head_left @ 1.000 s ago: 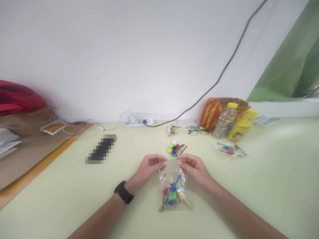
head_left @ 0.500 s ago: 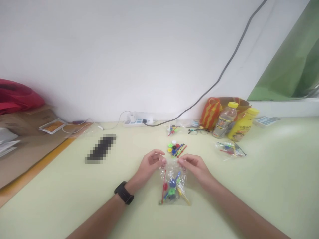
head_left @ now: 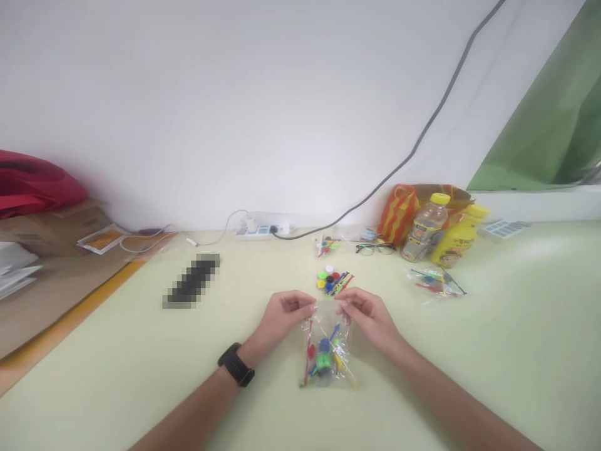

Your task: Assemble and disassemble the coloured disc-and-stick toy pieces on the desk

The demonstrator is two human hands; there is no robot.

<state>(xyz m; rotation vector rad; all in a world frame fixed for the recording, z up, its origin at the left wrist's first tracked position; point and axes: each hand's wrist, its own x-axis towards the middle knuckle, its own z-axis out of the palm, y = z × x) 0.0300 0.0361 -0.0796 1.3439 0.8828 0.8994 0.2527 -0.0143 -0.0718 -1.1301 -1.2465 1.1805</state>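
A clear plastic bag (head_left: 328, 329) lies on the pale green table in front of me, its top edge toward the wall. Inside it are red, blue, green and yellow plastic pieces, some round and some long and thin. My left hand (head_left: 288, 313) pinches the bag's top left corner. At the top right corner, my right hand (head_left: 369, 313) pinches the same edge between thumb and fingers. Just beyond the bag sits a loose pile of coloured discs (head_left: 328, 277) and thin sticks (head_left: 341, 285).
Another filled bag (head_left: 325, 245) lies farther back, and one (head_left: 436, 283) at the right. Eyeglasses (head_left: 375, 248), two bottles (head_left: 425, 228) and a striped bag (head_left: 398, 214) stand or lie near the wall. A power strip (head_left: 258, 233) is behind; a cardboard box (head_left: 56, 228) is at left.
My left fingers have closed in on the bag's top edge, and the right fingers have shifted slightly. The bag's mouth looks flatter now; the bag has stayed in place.
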